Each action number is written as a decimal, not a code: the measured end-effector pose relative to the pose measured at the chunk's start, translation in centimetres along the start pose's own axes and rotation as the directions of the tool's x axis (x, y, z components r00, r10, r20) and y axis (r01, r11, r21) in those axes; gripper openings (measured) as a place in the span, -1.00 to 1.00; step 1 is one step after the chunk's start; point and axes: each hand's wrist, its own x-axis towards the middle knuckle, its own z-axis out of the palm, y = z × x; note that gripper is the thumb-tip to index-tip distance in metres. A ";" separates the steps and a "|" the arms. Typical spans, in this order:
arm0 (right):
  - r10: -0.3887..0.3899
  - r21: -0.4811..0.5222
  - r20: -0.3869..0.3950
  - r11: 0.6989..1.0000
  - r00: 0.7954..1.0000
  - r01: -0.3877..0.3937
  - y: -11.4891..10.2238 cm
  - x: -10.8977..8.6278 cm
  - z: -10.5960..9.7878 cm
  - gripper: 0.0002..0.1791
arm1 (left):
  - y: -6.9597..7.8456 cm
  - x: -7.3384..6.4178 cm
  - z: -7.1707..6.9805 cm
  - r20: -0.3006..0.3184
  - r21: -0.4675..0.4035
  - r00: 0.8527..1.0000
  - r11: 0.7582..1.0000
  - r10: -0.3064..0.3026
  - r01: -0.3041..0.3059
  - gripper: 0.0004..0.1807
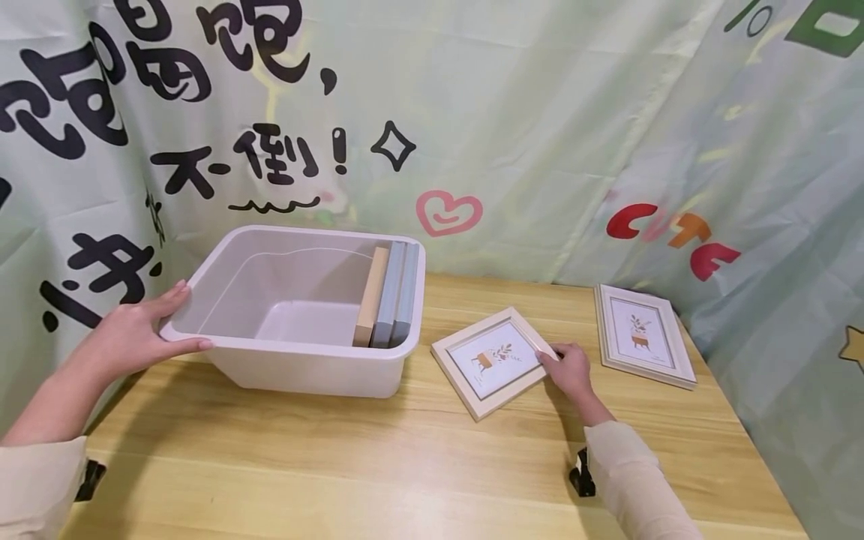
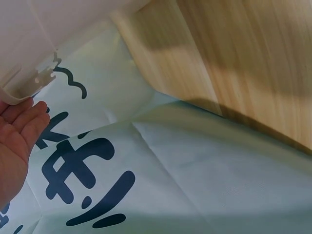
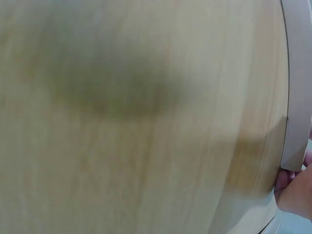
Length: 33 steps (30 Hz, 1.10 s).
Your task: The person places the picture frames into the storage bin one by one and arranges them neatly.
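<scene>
My left hand point(image 1: 138, 330) grips the left front corner of a light grey plastic bin point(image 1: 304, 373), thumb on the rim. In the left wrist view its fingers point(image 2: 24, 117) reach under the bin's rim point(image 2: 17, 97). Upright along the bin's right inner wall stand one tan frame point(image 1: 371, 296) and two blue-grey frames point(image 1: 394, 296). To the right of the bin, my right hand point(image 1: 568, 371) pinches the right edge of a cream picture frame point(image 1: 459, 382) with a plant print. The right wrist view shows that frame's side point(image 3: 297, 87) with my fingers point(image 3: 282, 183) at its lower end.
At the table's back right lies a stack of cream picture frames point(image 1: 644, 337), the top one with a similar print. Pale green printed cloth point(image 1: 526, 150) hangs behind the wooden table point(image 1: 378, 472) and at both its sides. A dark wrist device point(image 1: 582, 474) sits below each sleeve.
</scene>
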 end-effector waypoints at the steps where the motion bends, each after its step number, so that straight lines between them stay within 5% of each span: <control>1: 0.003 0.000 0.000 1.000 1.000 -0.003 0.0 0.0 0.0 -0.61 | 0.0 0.0 0.0 0.001 0.000 1.000 1.000 -0.001 0.001 0.05; 13: 0.011 0.115 -0.094 0.993 0.996 -0.001 -1.1 -0.5 -0.8 -0.65 | -0.2 -0.2 0.2 -0.006 0.002 1.000 1.000 0.007 -0.007 0.05; 27: 0.108 0.319 -0.058 0.944 0.992 -0.084 -4.2 -0.6 -3.3 -0.59 | -0.1 -0.3 0.2 -0.015 -0.003 1.000 1.000 -0.006 0.006 0.05; 33: 0.057 0.338 -0.056 0.941 0.997 -0.035 -5.6 -0.8 -4.2 -0.61 | 0.0 -0.2 0.2 -0.017 -0.013 1.000 1.000 -0.003 0.002 0.05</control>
